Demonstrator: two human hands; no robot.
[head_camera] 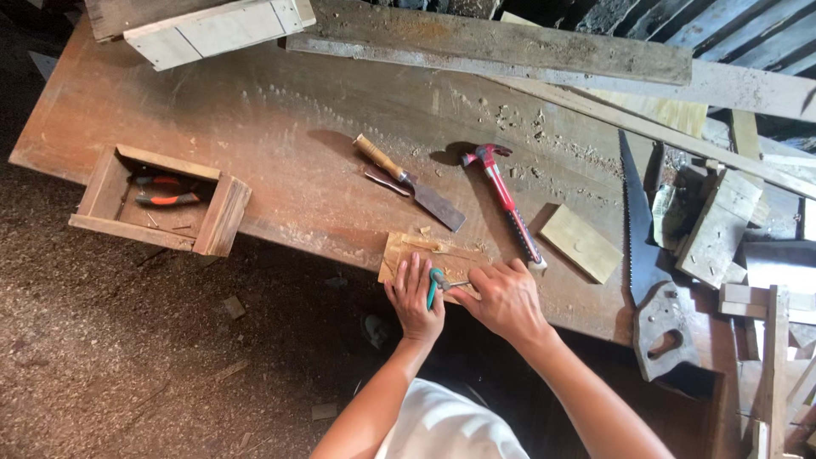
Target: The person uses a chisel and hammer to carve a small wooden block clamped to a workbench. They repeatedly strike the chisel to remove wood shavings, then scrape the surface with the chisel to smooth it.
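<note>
My left hand (414, 299) grips teal-handled pliers (435, 282) over a small flat piece of wood (416, 249) at the workbench's near edge. The pliers' jaws point right, toward a thin nail held by the fingers of my right hand (507, 297), which rests on the same piece. A red-handled claw hammer (503, 197) lies just beyond my right hand. Left of it lies a wooden-handled chisel (409, 182).
A handsaw (643, 260) lies at the right next to a small wood block (581, 243). An open wooden drawer (102, 189) at the left holds red-handled pliers (164, 191). Planks (501, 42) and scrap wood crowd the far and right edges. Sawdust covers the brown bench (255, 127).
</note>
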